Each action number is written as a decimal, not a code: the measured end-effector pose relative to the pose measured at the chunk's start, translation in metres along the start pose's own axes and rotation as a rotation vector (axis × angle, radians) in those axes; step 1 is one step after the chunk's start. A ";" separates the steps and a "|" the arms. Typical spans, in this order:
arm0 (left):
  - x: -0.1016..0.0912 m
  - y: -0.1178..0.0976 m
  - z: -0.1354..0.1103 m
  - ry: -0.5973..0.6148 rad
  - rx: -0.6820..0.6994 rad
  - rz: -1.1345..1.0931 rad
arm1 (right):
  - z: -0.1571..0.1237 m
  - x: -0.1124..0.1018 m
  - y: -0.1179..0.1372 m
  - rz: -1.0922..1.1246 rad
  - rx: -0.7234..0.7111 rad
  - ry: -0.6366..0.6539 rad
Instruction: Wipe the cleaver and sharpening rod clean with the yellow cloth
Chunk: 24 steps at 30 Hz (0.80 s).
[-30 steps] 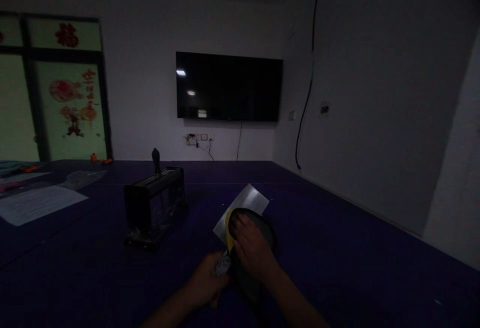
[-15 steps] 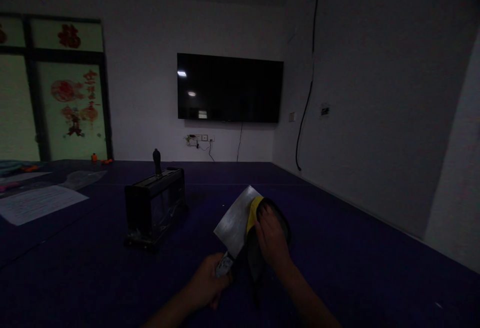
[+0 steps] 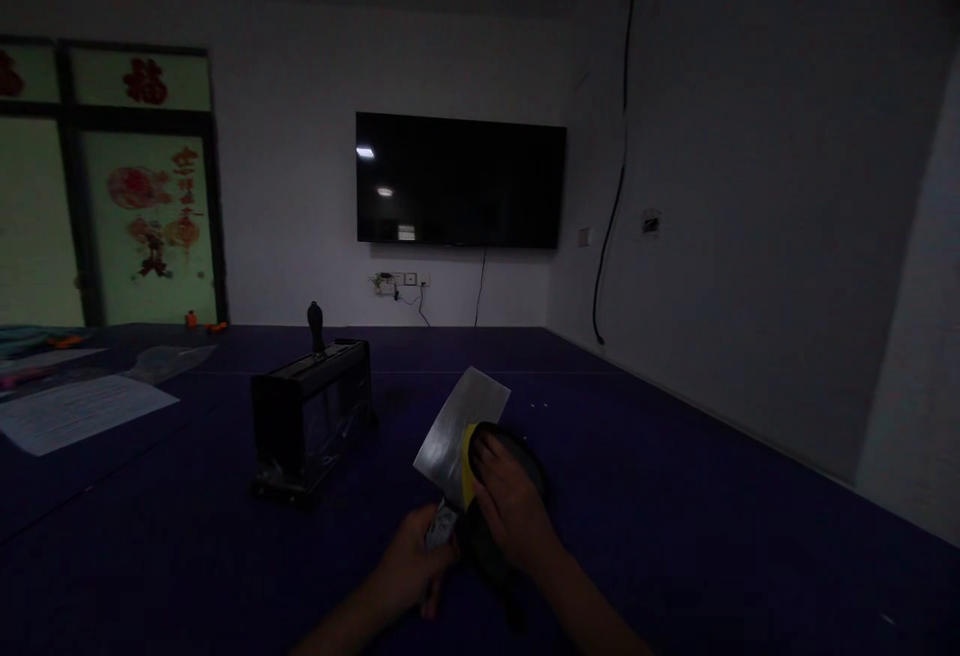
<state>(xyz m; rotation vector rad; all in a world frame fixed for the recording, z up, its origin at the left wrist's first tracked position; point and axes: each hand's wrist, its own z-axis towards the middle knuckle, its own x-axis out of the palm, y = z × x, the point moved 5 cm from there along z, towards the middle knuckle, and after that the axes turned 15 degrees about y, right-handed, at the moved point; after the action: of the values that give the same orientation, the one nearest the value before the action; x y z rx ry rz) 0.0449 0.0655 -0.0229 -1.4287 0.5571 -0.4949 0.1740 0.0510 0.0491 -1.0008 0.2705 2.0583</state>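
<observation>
My left hand [image 3: 411, 564] is closed around the handle of a cleaver whose broad silvery blade [image 3: 450, 430] points up and away from me. My right hand [image 3: 511, 514] presses a dark cloth with a yellow edge [image 3: 469, 450] flat against the right side of the blade, fingers wrapped over the cloth. Both hands are low in the middle of the view, just above the dark blue table [image 3: 675, 516].
A black knife block [image 3: 309, 414] with one handle sticking out stands to the left of my hands. White paper sheets [image 3: 75, 412] lie at the far left. A wall-mounted dark television [image 3: 459, 182] hangs ahead, and a white wall runs along the table's right side.
My right hand slid the cloth up toward the blade tip, then back down toward the handle. The blade tilted slightly left.
</observation>
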 end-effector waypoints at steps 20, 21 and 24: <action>0.004 -0.005 -0.005 0.098 -0.056 0.115 | -0.008 -0.020 -0.059 -0.089 0.216 -0.180; 0.005 -0.005 -0.005 0.104 -0.057 0.118 | -0.009 -0.020 -0.060 -0.084 0.223 -0.184; 0.005 -0.006 -0.004 0.113 -0.064 0.125 | -0.010 -0.020 -0.062 -0.075 0.232 -0.194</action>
<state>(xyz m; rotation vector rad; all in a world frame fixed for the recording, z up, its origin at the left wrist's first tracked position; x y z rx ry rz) 0.0465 0.0583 -0.0176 -1.4227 0.7543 -0.4630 0.2329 0.0745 0.0662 -0.6570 0.3557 1.9857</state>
